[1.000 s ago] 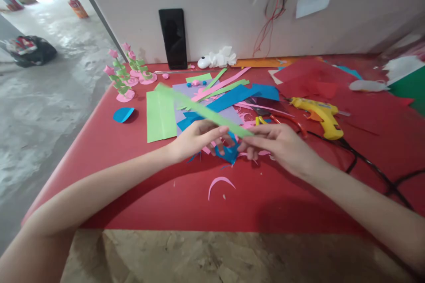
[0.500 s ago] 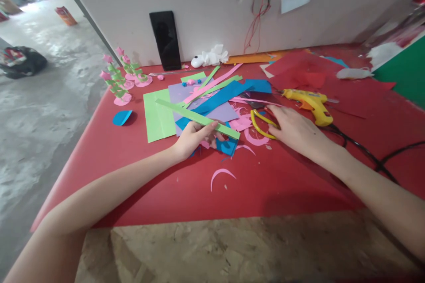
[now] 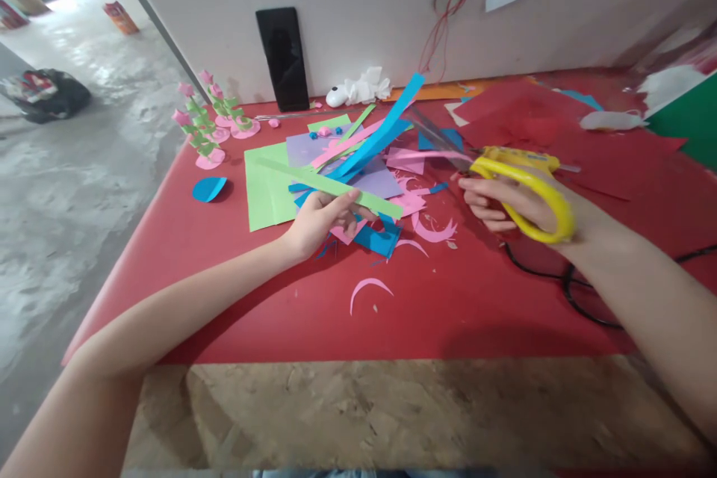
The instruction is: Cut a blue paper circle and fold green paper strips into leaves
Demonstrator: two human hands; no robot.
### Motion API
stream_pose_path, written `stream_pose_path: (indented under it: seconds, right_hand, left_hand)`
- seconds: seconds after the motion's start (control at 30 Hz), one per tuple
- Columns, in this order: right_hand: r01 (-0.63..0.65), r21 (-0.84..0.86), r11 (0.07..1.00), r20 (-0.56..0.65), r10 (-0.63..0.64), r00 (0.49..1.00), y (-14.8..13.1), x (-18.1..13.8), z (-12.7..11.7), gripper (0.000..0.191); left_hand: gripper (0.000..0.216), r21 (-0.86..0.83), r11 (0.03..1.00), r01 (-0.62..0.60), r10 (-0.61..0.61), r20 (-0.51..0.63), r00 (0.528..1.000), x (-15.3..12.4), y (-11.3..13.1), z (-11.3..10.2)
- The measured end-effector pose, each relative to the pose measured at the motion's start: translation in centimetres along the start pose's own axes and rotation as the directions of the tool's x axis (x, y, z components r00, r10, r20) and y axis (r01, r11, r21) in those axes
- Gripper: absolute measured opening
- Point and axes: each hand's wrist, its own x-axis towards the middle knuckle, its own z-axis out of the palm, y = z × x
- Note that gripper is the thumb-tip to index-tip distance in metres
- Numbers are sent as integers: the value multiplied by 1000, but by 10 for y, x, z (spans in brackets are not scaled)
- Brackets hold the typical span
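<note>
In the head view, the left hand pinches a light green paper strip between thumb and fingers. The strip slants across the paper pile, its far end above a green sheet and its near end just past the fingertips. The right hand grasps yellow-handled scissors, fingers curled, with the blades pointing away to the upper left. Blur hides how far the blades are open.

Near the blades, a blue strip rises at an angle from the pile; whether they touch is unclear. Behind the right hand lies a yellow glue gun, partly covered by the scissors. Beneath the left hand are blue and pink scraps, and 1 curved pink sliver lies nearer the front of the red worktop. Paper flowers with pink bases stand at the left, behind a blue paper piece. A black phone leans against the pale panel.
</note>
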Motion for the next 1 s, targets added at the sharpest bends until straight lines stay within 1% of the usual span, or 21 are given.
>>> stream_pose_path:
  seconds: [0.03, 0.1, 0.17, 0.23, 0.27, 0.3, 0.37, 0.4, 0.43, 0.5, 0.53, 0.57, 0.6, 0.63, 0.67, 0.7, 0.73, 0.8, 0.9, 0.97, 1.0]
  right_hand:
    - [-35, 80, 996, 31, 33, 999, -5, -3, 1, 28]
    - [-79, 221, 972, 30, 74, 997, -13, -7, 4, 25]
    - [-76, 335, 939, -16, 86, 996, -17, -7, 6, 16]
    - [-35, 416, 909, -68, 70, 995, -19, -8, 8, 6]
    - [-9, 444, 896, -83, 51, 995, -20, -8, 9, 9]
    - [18, 466, 885, -85, 24, 996, -23, -10, 11, 19]
    - [61, 497, 866, -43, -46, 998, -31, -14, 14, 40]
    - [78, 509, 857, -2, -90, 996, -36, -17, 15, 45]
    - [85, 519, 851, 50, -130, 990, -42, -20, 16, 42]
    - [94, 532, 842, 152, -204, 967, -52, -26, 16, 21]
    - [96, 539, 837, 204, -240, 949, -56, -29, 16, 14]
    - [80, 557, 826, 275, -275, 921, -59, -30, 14, 16]
    - [36, 584, 811, 361, -299, 883, -59, -31, 13, 21]
    - [-38, 612, 790, 456, -313, 833, -58, -32, 12, 25]
    - [-127, 625, 770, 550, -319, 772, -56, -32, 11, 29]
    - [-214, 620, 755, 629, -315, 711, -54, -32, 11, 33]
    - [-272, 601, 751, 681, -304, 666, -51, -32, 11, 36]
    - [-276, 553, 786, 714, -278, 642, -48, -32, 12, 43]
    - [-204, 485, 851, 736, -270, 621, -51, -33, 15, 52]
    - [-177, 468, 866, 748, -282, 600, -54, -35, 16, 54]
    - [-184, 475, 860, 747, -284, 602, -54, -35, 16, 53]
  left_hand:
    - [50, -12, 1000, -14, 14, -20, 1000, 0, 4, -1]
    - [46, -30, 999, -35, 33, -54, 998, -2, 12, -3]
    - [42, -41, 998, -42, 39, -78, 996, -4, 18, -5]
    - [39, -45, 998, -51, 46, -105, 993, -5, 24, -7]
    - [37, -45, 997, -61, 55, -123, 991, -6, 27, -8]
    - [37, -45, 996, -78, 71, -145, 987, -5, 31, -8]
    - [36, -56, 989, -139, 125, -204, 971, -4, 41, -10]
    - [35, -70, 981, -179, 158, -239, 958, -2, 46, -11]
    - [35, -88, 971, -222, 191, -273, 943, 0, 51, -12]
    - [35, -130, 947, -294, 238, -333, 912, 4, 61, -14]
    - [35, -151, 936, -317, 247, -358, 900, 5, 65, -16]
    - [35, -171, 929, -328, 246, -377, 893, 6, 69, -18]
    - [34, -190, 924, -330, 237, -392, 889, 7, 71, -20]
    - [33, -207, 923, -324, 221, -404, 888, 7, 73, -21]
    - [31, -220, 924, -313, 203, -410, 889, 7, 74, -23]
    - [31, -226, 928, -296, 186, -408, 894, 6, 74, -24]
    - [32, -225, 934, -276, 170, -399, 901, 6, 73, -25]
    - [33, -210, 946, -245, 154, -375, 914, 4, 71, -25]
    - [34, -198, 955, -221, 150, -320, 935, 2, 67, -24]
    - [36, -200, 959, -199, 142, -270, 952, 1, 64, -22]
    - [38, -202, 961, -189, 136, -250, 959, 1, 64, -21]
